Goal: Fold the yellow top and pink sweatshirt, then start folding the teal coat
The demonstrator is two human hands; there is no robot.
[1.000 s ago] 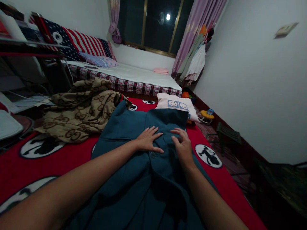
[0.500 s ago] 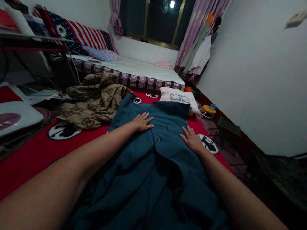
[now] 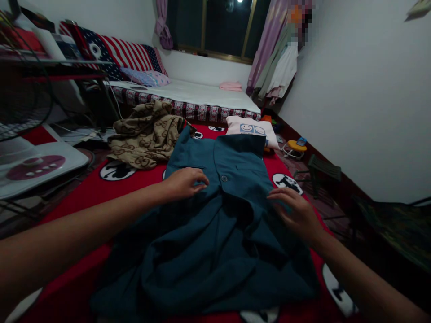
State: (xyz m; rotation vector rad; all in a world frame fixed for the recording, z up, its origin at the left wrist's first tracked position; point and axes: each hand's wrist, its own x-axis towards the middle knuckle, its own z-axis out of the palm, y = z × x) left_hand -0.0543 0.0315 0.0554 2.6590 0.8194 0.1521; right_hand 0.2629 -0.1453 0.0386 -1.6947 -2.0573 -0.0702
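Note:
A dark teal jacket (image 3: 202, 260) lies spread over a red blanket (image 3: 81, 211), its upper part fairly smooth and its lower part rumpled. One round button (image 3: 224, 178) shows at its front, with a pocket slit to either side. My left hand (image 3: 186, 183) is over the jacket's left half, fingers bent and a gap between them and the thumb. Beside the right edge of the cloth is my right hand (image 3: 298, 211), fingers apart and slightly curled. Neither hand holds any cloth. Whether the fingertips touch the jacket, I cannot tell.
A brown patterned cloth (image 3: 148, 139) lies heaped at the left. Beyond the jacket sits a pale pillow (image 3: 252, 128). A fan (image 3: 23, 107) stands far left, and a yellow stool (image 3: 296, 146) and a dark folding stool (image 3: 323, 170) are along the right wall.
Both hands have lifted from lying flat on the jacket and moved back toward me, the right one also outward. Their fingers are now bent. More of the jacket's lower end shows.

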